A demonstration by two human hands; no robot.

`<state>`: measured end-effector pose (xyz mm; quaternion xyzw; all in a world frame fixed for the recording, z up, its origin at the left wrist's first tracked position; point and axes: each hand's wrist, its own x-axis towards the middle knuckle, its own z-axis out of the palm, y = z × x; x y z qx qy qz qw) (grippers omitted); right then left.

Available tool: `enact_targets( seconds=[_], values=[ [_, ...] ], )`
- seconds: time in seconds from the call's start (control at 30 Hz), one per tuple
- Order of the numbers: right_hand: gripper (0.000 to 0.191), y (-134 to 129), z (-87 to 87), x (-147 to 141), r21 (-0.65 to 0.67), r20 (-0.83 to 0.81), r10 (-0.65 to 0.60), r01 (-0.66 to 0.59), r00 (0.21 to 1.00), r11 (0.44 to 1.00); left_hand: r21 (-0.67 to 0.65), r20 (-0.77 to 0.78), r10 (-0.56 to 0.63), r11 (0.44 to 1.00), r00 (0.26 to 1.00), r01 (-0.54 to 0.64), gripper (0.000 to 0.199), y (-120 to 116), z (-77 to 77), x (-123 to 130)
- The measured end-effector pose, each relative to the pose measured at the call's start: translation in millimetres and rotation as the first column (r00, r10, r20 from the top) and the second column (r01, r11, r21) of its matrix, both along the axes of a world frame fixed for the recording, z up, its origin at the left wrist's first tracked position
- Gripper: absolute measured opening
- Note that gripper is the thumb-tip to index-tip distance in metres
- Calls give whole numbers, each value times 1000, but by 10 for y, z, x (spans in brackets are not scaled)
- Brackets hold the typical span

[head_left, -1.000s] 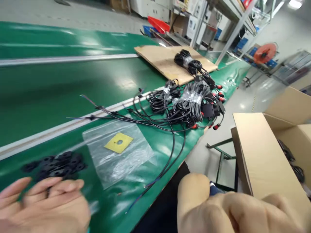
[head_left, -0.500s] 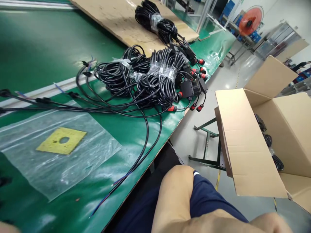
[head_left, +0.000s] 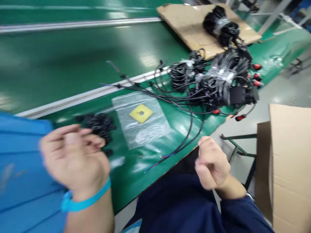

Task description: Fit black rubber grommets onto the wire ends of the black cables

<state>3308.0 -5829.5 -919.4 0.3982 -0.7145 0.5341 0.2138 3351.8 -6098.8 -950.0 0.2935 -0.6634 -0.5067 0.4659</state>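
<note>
My left hand (head_left: 75, 158), with a bright blue wristband (head_left: 87, 200), is raised beside a pile of small black parts (head_left: 99, 126). Its fingers are loosely bent and apart, and nothing shows in them. Over the table's front edge my right hand (head_left: 211, 163) is curled into a loose fist, with no object visible in it. Between and beyond the hands lie a clear plastic bag (head_left: 153, 132) with a yellow square piece (head_left: 141, 113) on it. Bundled black cables (head_left: 216, 81) lie farther right, their free ends spread across the table.
A blue bin (head_left: 21, 174) stands at the left. Another cable bundle (head_left: 221, 26) rests on a cardboard sheet (head_left: 179, 19) at the back. An open cardboard box (head_left: 291, 161) stands right of the green table (head_left: 131, 174). A white rail (head_left: 85, 97) runs along the table.
The view has swung left, bringing the blue bin and black parts into sight. Both hands are now raised in view; before, an arm reached toward the lower right near the box.
</note>
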Motion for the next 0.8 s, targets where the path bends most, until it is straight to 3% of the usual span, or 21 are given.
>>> enact_targets(
  seconds=[0.07,0.1,0.17,0.2,0.27,0.37,0.43,0.57,0.63,0.73,0.8],
  values=[
    [9,18,-219,-212,330,20,121,-121,992,936,5,-8,-29,1000,1000,29,34,-24,-26,65],
    [19,41,-338,-270,494,17,161,-148,987,857,5,33,-75,997,997,75,27,-22,-21,102],
    [28,101,-549,-302,661,-21,205,-141,978,737,-15,174,-183,982,968,189,16,-2,14,172],
    [27,128,-627,-291,686,-32,226,-143,974,713,-40,239,-233,968,943,249,14,10,38,201],
    [25,157,-714,-254,658,-33,250,-168,968,734,-110,369,-314,920,875,376,12,30,84,241],
    [25,110,-693,-223,534,-52,253,-188,966,825,-198,512,-374,824,773,530,13,56,125,258],
    [21,23,-626,-222,467,-88,226,-160,970,870,-187,537,-430,778,725,600,16,75,135,253],
    [26,-207,-509,-285,437,-85,173,-119,981,892,-111,524,-548,715,651,691,19,82,149,251],
    [37,-309,-493,-384,435,-52,142,-105,989,894,-151,532,-474,762,702,630,18,43,163,268],
    [42,-438,-523,-626,499,-86,90,-36,992,866,-299,536,-168,879,827,372,19,-83,177,317],
    [39,-533,-558,-807,563,-146,73,22,987,826,-391,534,35,896,844,211,22,-185,164,350]
  ],
)
